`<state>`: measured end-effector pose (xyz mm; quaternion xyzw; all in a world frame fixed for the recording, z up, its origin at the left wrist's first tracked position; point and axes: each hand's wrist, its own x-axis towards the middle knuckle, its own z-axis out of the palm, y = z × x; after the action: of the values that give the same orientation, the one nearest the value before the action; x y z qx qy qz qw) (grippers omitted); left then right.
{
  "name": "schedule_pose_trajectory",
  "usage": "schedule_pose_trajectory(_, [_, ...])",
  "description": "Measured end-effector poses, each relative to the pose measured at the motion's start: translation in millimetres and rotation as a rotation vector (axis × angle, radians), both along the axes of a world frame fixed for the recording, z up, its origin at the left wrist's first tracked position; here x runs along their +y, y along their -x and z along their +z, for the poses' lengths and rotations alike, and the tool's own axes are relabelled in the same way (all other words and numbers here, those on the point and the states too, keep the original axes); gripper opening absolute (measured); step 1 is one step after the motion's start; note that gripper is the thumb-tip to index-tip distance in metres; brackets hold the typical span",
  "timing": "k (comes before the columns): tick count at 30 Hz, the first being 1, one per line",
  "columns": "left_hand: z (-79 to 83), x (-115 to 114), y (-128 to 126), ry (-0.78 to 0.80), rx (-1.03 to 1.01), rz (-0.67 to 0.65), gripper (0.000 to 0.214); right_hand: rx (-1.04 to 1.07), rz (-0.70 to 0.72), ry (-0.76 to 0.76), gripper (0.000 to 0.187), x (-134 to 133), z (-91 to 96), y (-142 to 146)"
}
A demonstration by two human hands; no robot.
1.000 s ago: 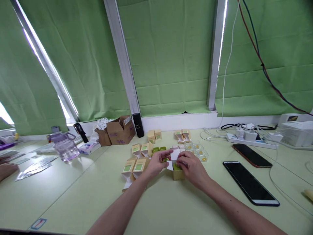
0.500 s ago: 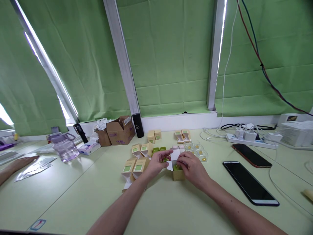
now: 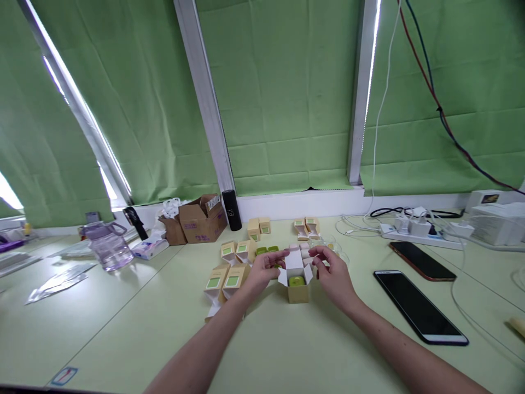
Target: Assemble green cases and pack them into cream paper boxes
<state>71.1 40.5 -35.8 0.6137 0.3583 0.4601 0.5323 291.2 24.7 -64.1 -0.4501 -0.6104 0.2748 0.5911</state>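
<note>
A small kraft box (image 3: pixel 298 296) stands upright in front of me, its white lid (image 3: pixel 294 261) raised and side flaps spread. Inside it shows a green round-cornered object (image 3: pixel 296 281). My left hand (image 3: pixel 261 272) is at the box's left side, index finger stretched toward the lid and thumb close to the left flap; whether it touches cannot be made out. To the right of the box, my right hand (image 3: pixel 334 276) is raised with fingers curved and apart, nothing visible in them. Behind the hands lie green pieces (image 3: pixel 266 250) and pale pink cylinders (image 3: pixel 304 247), partly hidden.
Several open kraft boxes (image 3: pixel 232 280) stand at the left, more kraft boxes (image 3: pixel 306 227) farther back. Clear plastic cups (image 3: pixel 334 244) sit behind my right hand. Two phones (image 3: pixel 418 306), a power strip (image 3: pixel 422 235) and cables are at right; a water bottle (image 3: pixel 107 246) and carton (image 3: pixel 203 220) at left.
My right hand has drawn back from the box opening to the right, its fingers parting, so the green object inside now shows. The other person's arm at far left has left the view.
</note>
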Motion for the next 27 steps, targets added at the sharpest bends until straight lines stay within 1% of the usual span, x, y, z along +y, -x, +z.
schedule_pose_trajectory(3, [0.3,-0.3,-1.6,0.008,-0.022,0.008,0.064,0.071,0.027,0.054,0.021,5.0,-6.4,0.9])
schedule_pose_trajectory(6, [0.5,-1.3,-3.5,0.006,-0.044,0.009,0.062,0.105,0.030,0.058,0.023,6.3,-9.0,2.5])
schedule_pose_trajectory(10, [0.0,-3.4,-5.8,-0.008,-0.047,0.010,0.062,0.136,0.012,0.034,0.025,5.1,-8.0,3.2])
schedule_pose_trajectory(19, [-3.4,-7.3,-10.8,-0.069,-0.019,0.045,0.055,0.139,0.001,0.072,0.025,7.2,-8.8,0.5])
schedule_pose_trajectory(27, [-6.6,-10.0,-13.4,-0.070,-0.019,0.047,0.044,0.166,0.052,0.077,0.026,4.9,-9.5,4.2])
